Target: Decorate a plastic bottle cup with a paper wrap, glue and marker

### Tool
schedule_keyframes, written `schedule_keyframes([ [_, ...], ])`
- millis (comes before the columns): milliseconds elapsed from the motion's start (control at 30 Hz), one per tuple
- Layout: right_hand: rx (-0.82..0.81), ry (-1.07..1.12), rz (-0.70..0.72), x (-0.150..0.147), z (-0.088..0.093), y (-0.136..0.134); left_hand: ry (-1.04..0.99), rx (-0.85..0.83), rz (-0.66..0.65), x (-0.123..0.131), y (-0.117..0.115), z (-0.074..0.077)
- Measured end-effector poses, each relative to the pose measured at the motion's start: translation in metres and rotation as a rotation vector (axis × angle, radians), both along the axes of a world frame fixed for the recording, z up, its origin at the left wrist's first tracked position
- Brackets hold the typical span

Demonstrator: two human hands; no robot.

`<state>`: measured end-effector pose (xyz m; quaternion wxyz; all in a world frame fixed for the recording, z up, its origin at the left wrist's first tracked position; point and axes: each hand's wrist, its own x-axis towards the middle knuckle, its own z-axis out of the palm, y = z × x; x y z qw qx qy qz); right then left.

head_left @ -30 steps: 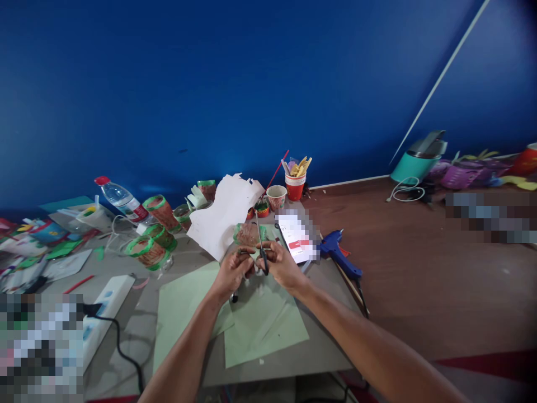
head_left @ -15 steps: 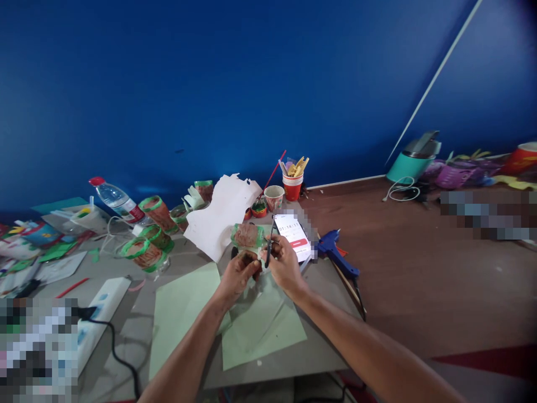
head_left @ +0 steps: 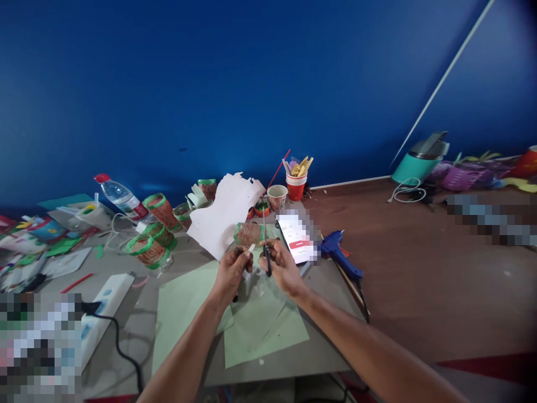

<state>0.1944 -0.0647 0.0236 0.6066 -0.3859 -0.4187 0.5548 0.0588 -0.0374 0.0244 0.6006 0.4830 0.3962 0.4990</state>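
Both forearms reach in from the lower edge of the view, the left one slanting up to the right and the right one up to the left, so that the two hands come close together above the tabletop (head_left: 323, 341) without clearly touching. The left hand (head_left: 230, 272) is closed in a pinch: its thumb and curled fingers grip a small white slip (head_left: 251, 248), whose end pokes out toward the other hand. The right hand (head_left: 287, 267) is bent inward at the wrist, its fingers folded around the dark handles of the scissors (head_left: 268, 261). The scissors stand between the hands, just beside the slip, with their blades pointing away from the person; they look like one thin line, and whether they are parted I cannot tell. Below the hands lie a front green sheet (head_left: 264, 336) and, partly under the left forearm, another green sheet (head_left: 180, 305). Just beyond the fingers lies a brown-and-green container (head_left: 249, 233), with a large white paper (head_left: 224, 210) leaning beside it. A phone (head_left: 298, 244) with a lit screen rests near the right hand, and a blue glue gun (head_left: 339, 254) lies farther right.
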Motion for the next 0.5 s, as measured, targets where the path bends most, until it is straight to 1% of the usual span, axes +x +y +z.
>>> schedule_keyframes([
  [167,0.002,-0.099,0.139,-0.001,0.006,-0.009,-0.073,-0.024,0.035,-0.005,0.002,0.005],
  [267,0.038,-0.193,0.2,-0.004,0.004,-0.012,-0.111,-0.035,0.027,-0.007,0.002,0.007],
  [500,0.075,-0.371,0.216,-0.005,-0.004,-0.012,-0.213,-0.083,0.0,-0.008,0.0,0.008],
])
